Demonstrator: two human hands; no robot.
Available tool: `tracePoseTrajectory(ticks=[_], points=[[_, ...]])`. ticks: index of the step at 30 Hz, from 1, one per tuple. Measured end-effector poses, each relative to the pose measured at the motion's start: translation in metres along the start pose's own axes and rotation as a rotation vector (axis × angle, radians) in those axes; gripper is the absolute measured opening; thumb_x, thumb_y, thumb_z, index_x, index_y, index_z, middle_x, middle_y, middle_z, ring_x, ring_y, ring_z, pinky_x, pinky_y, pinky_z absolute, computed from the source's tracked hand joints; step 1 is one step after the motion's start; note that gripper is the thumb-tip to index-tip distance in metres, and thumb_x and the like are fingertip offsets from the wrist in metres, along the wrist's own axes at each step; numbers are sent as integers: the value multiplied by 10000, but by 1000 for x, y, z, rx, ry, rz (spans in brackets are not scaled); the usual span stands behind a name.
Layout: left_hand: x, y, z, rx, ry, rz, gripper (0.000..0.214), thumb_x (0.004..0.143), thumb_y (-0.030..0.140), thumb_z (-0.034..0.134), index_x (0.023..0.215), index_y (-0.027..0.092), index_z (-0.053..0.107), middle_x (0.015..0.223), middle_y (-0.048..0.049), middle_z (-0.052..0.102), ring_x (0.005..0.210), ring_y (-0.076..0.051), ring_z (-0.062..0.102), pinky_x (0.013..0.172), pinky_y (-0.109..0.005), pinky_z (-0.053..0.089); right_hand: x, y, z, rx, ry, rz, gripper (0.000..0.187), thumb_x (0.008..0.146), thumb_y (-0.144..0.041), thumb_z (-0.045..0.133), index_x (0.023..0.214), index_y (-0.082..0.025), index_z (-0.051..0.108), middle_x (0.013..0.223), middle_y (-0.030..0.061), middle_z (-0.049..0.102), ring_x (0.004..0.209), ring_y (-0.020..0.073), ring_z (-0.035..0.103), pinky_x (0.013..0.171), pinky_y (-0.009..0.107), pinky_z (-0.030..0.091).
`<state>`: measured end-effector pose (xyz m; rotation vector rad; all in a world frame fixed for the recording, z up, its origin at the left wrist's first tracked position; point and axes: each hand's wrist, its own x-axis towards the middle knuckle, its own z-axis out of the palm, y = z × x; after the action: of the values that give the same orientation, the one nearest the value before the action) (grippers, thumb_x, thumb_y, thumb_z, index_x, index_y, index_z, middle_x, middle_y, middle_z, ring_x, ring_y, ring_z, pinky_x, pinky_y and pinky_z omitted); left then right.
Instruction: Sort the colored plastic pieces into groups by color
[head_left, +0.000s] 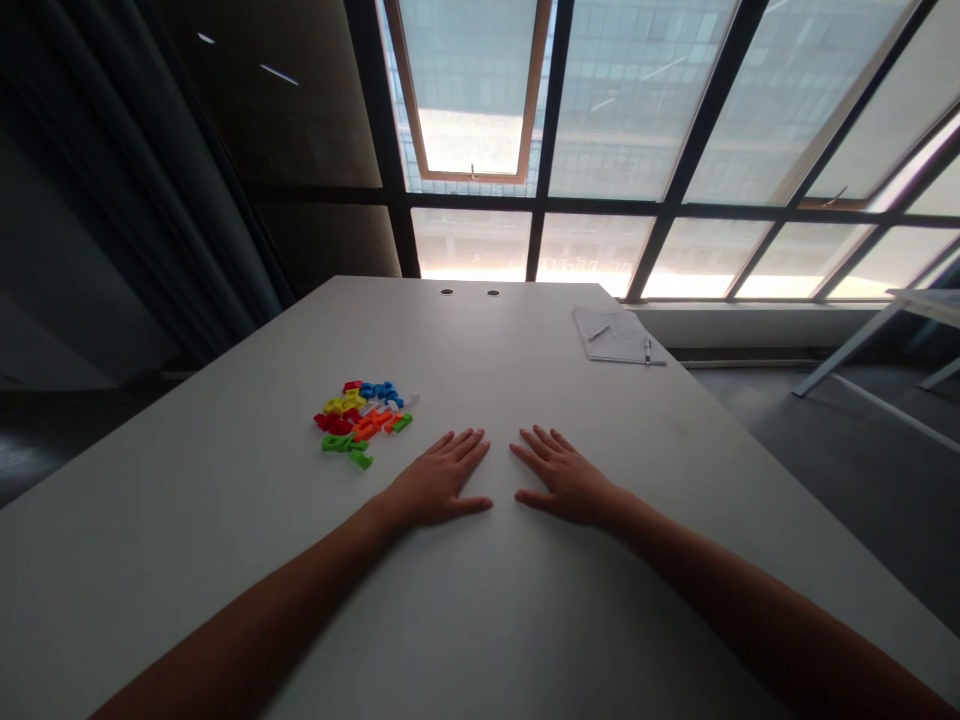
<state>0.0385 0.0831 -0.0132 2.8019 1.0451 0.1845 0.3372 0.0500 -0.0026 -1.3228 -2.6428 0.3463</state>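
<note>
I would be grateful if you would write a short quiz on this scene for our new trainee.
1. Which is nearer the pile of coloured plastic letters: the left hand or the right hand?
2. True or false: both hands lie flat, palms down, on the white table, holding nothing.
3. What lies on the sheets of paper near the table's far edge?

Key: 1. The left hand. 2. True. 3. Pens.

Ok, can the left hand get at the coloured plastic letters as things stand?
Probably yes: the left hand lies flat on the table beside the coloured plastic letters, with nothing between them.
</note>
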Motion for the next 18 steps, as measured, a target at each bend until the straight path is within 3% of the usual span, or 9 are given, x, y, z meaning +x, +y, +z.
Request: tracePoseTrajectory(ticks=[12, 18], points=[[0, -1, 2, -1, 11, 6, 956, 957, 828, 469, 1706, 255, 310, 1747, -126, 272, 1619, -317, 286, 1331, -502, 216, 0, 2, 3, -8, 43, -14, 801, 1014, -690, 557, 1654, -225, 432, 1731, 156, 310, 1629, 355, 228, 1326, 567, 194], [0, 2, -1, -1, 4, -7, 966, 954, 838, 459, 1702, 242, 321, 1749, -119, 274, 1620, -316, 283, 1331, -499, 216, 0, 2, 3, -25, 20, -7, 862, 1021, -704, 524, 1661, -140, 402, 1725, 187, 305, 1631, 356, 217, 1333, 546, 190]])
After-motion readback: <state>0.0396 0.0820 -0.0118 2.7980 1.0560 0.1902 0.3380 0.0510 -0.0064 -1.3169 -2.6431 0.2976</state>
